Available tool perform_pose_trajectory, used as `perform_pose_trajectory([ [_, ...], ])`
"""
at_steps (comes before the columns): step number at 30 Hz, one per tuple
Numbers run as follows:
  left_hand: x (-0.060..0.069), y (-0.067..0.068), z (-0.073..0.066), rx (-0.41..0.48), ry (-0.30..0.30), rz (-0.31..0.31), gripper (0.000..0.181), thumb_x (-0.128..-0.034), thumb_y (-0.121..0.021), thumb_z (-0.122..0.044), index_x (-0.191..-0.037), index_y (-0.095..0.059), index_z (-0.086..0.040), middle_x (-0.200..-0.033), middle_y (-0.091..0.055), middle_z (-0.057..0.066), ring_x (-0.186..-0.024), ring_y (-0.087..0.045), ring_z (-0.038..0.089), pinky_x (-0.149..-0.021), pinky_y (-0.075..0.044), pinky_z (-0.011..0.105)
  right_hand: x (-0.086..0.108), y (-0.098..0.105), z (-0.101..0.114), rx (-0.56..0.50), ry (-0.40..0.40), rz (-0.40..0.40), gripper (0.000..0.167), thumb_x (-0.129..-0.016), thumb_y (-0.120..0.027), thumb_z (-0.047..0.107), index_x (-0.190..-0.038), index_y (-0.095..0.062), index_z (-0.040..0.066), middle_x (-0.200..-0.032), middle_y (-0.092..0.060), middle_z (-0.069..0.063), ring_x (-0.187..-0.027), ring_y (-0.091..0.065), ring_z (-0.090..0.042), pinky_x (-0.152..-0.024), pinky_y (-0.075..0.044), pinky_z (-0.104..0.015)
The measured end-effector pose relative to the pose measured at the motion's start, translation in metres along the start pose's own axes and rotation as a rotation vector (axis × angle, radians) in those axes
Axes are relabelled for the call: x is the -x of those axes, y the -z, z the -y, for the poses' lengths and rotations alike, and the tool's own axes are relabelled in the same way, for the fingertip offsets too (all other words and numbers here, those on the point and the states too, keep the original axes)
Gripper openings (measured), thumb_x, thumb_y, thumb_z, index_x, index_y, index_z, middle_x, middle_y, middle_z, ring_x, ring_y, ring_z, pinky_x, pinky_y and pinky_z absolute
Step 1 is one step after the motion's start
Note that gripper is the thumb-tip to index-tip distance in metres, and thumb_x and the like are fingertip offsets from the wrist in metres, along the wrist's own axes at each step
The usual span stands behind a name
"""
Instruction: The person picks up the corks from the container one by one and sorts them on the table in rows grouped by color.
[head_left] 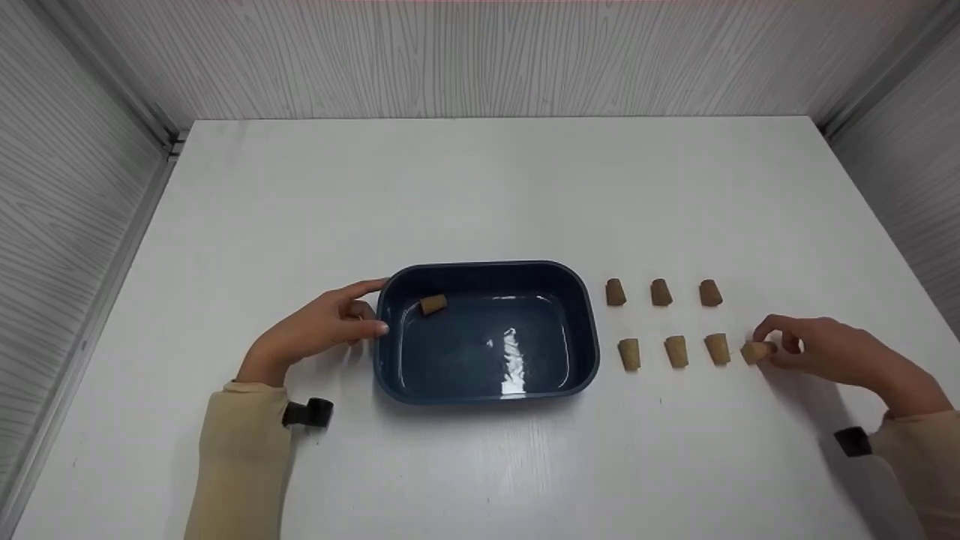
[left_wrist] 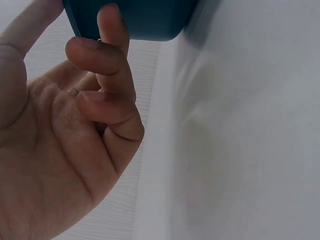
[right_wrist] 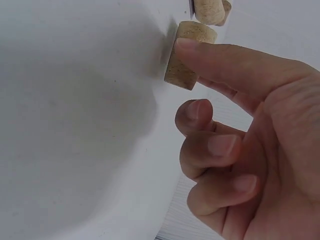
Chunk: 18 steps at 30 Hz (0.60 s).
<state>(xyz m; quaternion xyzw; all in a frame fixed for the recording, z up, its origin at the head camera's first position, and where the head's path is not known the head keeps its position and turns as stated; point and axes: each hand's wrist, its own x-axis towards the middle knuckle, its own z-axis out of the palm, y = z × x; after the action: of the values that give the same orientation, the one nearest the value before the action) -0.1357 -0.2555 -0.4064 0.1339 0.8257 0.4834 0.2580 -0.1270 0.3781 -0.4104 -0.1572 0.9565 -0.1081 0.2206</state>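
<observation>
A dark blue rectangular tub (head_left: 487, 400) stands on the table, with one cork stopper (head_left: 433, 304) lying in its back left corner. At its left side my left hand (head_left: 319, 330) holds the wall, thumb over the rim and index finger near the corner; the other fingers are bent in the left wrist view. Far to the right, my right hand (head_left: 832, 349) pinches a light cork stopper (right_wrist: 185, 62) between thumb and index finger, close to the table. The remaining fingers curl loosely beneath in the right wrist view.
Between tub and right hand lie two rows of cork stoppers: a darker back row (head_left: 661, 292) and a lighter front row (head_left: 676, 351). The white table (head_left: 480, 187) meets pale wood-grain panels (head_left: 480, 60) at the back, with more panels at both sides.
</observation>
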Motion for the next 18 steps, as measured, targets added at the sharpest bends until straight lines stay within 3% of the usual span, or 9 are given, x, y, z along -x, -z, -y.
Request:
perform_pose_trajectory([
  [10,0.001,-0.001,0.000,-0.014,0.008,-0.007,0.068,-0.0929,-0.065,-0.029,-0.151,-0.032,-0.015,-0.088,-0.058,0.003,-0.071,-0.048,0.012,-0.071,-0.044,0.031,0.002,-0.007,-0.009,-0.025,-0.101,0.032,0.033,-0.096,-0.058,0.031,-0.116,-0.053,0.006,-0.084,-0.056,-0.003,-0.067,-0.048,-0.014,-0.056,-0.038,-0.030],
  [13,0.001,-0.001,0.000,-0.015,0.007,-0.009,0.068,-0.0928,-0.065,-0.029,-0.151,-0.033,-0.016,-0.087,-0.057,0.002,-0.072,-0.048,0.013,-0.071,-0.043,0.031,0.003,-0.006,-0.010,-0.033,-0.098,0.044,0.037,-0.095,-0.059,0.033,-0.119,-0.051,0.006,-0.085,-0.056,-0.003,-0.068,-0.048,-0.014,-0.058,-0.038,-0.030],
  [18,0.000,0.000,-0.001,-0.019,0.003,-0.007,0.067,-0.0929,-0.065,-0.028,-0.151,-0.033,-0.016,-0.087,-0.058,0.002,-0.072,-0.048,0.013,-0.069,-0.043,0.030,0.007,-0.005,-0.013,-0.065,-0.040,0.048,0.045,-0.092,-0.062,0.019,-0.131,-0.042,0.011,-0.088,-0.056,-0.002,-0.067,-0.048,-0.010,-0.057,-0.039,-0.027],
])
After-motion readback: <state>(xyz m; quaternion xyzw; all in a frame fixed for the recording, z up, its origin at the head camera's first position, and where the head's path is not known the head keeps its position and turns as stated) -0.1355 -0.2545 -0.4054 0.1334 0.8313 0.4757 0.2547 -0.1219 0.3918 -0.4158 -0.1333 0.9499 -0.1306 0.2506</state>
